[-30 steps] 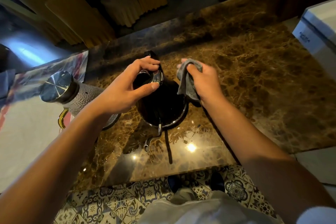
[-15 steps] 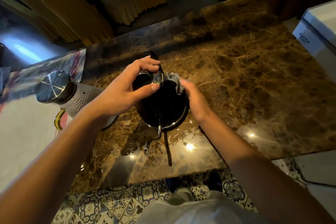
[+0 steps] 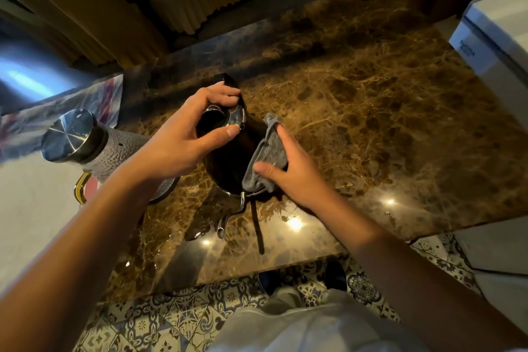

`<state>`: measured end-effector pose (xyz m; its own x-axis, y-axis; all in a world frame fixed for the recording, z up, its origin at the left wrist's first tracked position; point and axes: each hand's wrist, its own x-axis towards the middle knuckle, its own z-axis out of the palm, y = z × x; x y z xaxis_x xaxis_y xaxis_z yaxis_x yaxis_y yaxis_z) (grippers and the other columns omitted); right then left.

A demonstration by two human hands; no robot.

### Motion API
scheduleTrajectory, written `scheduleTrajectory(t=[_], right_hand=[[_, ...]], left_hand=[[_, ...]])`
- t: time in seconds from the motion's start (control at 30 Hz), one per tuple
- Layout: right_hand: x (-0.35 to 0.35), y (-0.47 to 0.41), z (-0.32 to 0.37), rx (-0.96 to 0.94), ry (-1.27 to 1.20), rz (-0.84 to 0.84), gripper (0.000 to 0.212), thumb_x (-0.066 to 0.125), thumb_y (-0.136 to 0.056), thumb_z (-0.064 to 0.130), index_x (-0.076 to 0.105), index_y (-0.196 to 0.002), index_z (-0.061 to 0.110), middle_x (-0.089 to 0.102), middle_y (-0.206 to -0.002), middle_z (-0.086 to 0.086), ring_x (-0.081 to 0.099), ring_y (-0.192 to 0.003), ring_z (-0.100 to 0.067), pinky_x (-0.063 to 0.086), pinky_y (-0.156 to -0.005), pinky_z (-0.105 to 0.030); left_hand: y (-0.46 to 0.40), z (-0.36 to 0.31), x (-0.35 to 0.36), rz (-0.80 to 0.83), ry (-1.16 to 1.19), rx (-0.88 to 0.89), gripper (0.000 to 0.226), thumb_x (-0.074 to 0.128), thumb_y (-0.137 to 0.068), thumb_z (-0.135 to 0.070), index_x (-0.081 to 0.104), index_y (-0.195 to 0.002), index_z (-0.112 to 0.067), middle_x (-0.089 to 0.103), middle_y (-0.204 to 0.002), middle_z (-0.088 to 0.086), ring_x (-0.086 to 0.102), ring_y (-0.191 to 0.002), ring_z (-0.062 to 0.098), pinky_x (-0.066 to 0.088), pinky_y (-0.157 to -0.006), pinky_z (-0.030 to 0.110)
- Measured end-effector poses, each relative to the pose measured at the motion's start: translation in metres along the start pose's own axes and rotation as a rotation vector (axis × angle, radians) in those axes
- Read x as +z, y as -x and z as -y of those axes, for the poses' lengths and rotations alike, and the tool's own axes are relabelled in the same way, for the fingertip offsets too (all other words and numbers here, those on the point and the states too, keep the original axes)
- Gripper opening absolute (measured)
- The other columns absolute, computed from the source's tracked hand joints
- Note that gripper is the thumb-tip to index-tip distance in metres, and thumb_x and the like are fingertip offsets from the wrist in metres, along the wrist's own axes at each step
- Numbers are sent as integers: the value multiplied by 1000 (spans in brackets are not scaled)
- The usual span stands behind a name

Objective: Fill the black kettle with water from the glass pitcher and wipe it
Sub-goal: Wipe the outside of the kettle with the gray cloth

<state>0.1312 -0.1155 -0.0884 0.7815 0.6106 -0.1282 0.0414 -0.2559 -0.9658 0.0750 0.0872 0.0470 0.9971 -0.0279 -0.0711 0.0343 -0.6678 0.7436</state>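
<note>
Kettle: black kettle [image 3: 228,163] stands on the brown marble table [image 3: 371,123], thin spout [image 3: 225,223] toward the near edge.
Left hand [image 3: 183,140]: grips the kettle's top rim, thumb and fingers curled.
Right hand [image 3: 297,171]: presses a grey cloth [image 3: 268,151] against the kettle's side, thumb pinching it.
Pitcher: glass pitcher [image 3: 94,146], steel-lidded, just left of the kettle.
</note>
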Motion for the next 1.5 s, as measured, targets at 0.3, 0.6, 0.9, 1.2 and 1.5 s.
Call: scheduleTrajectory(t=[0.3,0.6,0.9,1.2,1.5], right_hand=[[-15,12,-21,-135,707,4,111,54,-85,78,13,-164,12,18,-172,-7,9,-160,-18,-1,-127,-34],[-43,-15,-21,-145,444,14,87,51,-87,79,37,-158,31,38,-165,9,21,-158,-16,14,-128,-42],[-33,-8,-14,-207,597,77,110,70,-79,73,17,-164,29,23,-171,3,14,-159,-15,13,-127,-36],[-39,-24,-1,-146,162,-52,40,49,-106,45,63,-141,30,61,-146,7,43,-145,-9,37,-118,-33],[-12,-54,38,78,-173,31,73,38,-91,75,65,-139,26,67,-139,0,59,-132,-16,43,-116,-45]], left_hand=[[-1,0,-1,8,-43,46,49,64,-92,-43,52,-135,-25,47,-155,-10,26,-155,6,29,-124,53],[0,1,-3,9,-39,33,45,66,-93,-35,54,-135,-26,47,-155,-14,27,-154,4,30,-123,53],[0,0,-1,-1,16,15,42,68,-94,-28,55,-134,-26,48,-153,-15,27,-153,3,30,-122,57],[4,-22,-3,5,-191,-96,57,62,-90,-50,48,-143,-34,30,-163,-17,30,-152,9,37,-120,50],[12,-50,22,-279,-579,-181,65,66,-90,-56,49,-145,-25,53,-149,-2,56,-128,18,48,-92,28]])
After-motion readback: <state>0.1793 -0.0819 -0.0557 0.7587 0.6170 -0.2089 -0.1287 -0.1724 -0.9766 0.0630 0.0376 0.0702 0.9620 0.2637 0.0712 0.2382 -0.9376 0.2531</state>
